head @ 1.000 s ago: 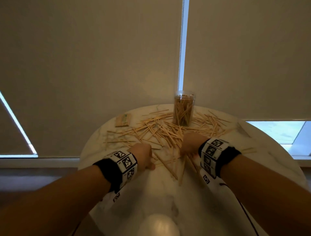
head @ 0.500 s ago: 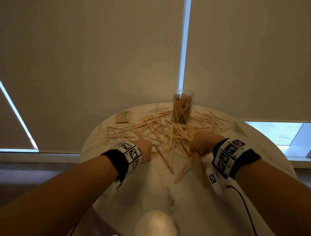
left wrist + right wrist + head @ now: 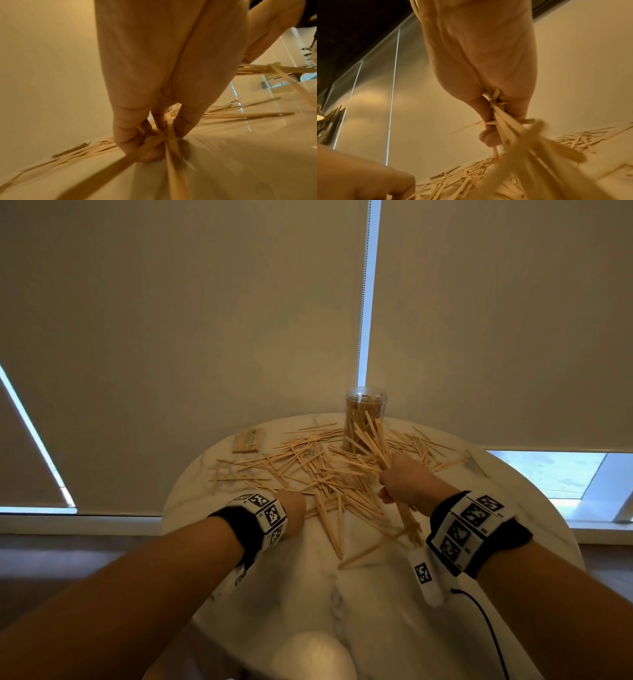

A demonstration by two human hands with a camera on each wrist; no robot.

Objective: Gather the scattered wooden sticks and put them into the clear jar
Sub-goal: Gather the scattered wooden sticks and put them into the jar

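Note:
Many thin wooden sticks lie scattered over the far half of a round marble table. A clear jar, partly filled with sticks, stands upright at the table's back edge. My right hand is raised in front of the jar and grips a bundle of sticks that fans out above and below the fist; the right wrist view shows the bundle held between curled fingers. My left hand is low at the pile's near edge, its fingers pinching a few sticks against the table.
A small wrapped packet of sticks lies at the table's back left. Roller blinds hang close behind the table. A pale rounded object sits at the table's near edge. A black cable runs from my right wristband.
My right hand has closed on a bundle of sticks, lifted it off the table and moved toward the jar. The left hand has stayed low at the pile's near edge.

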